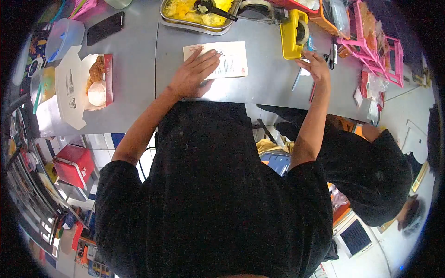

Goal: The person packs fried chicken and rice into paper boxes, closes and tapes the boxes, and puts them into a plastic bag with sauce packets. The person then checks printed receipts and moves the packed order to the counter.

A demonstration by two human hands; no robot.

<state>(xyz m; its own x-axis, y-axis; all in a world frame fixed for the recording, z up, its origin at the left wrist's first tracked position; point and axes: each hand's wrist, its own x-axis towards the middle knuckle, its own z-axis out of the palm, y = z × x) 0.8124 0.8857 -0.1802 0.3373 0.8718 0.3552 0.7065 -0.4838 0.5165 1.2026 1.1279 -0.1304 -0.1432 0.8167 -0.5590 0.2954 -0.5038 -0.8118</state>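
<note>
My left hand (198, 69) lies flat, fingers stretched out, on a closed printed cardboard food box (234, 60). My right hand (317, 67) is at the near end of a yellow tape dispenser (289, 39), which carries a roll of tape (302, 32). Its thumb and fingertips are bent together beside the dispenser; whatever is between them is too small to make out. To the left stands an open food box (109, 74) containing a mound of white rice (97, 94) and a brown fried piece (96, 70).
A metal tray (199, 28) of yellow food with a black spoon (218, 11) is at the back. A phone (105, 28) lies at left. Pink baskets (394, 62), scissors (330, 60) and a pen (295, 81) are at right. Another person (371, 167) bends close on my right.
</note>
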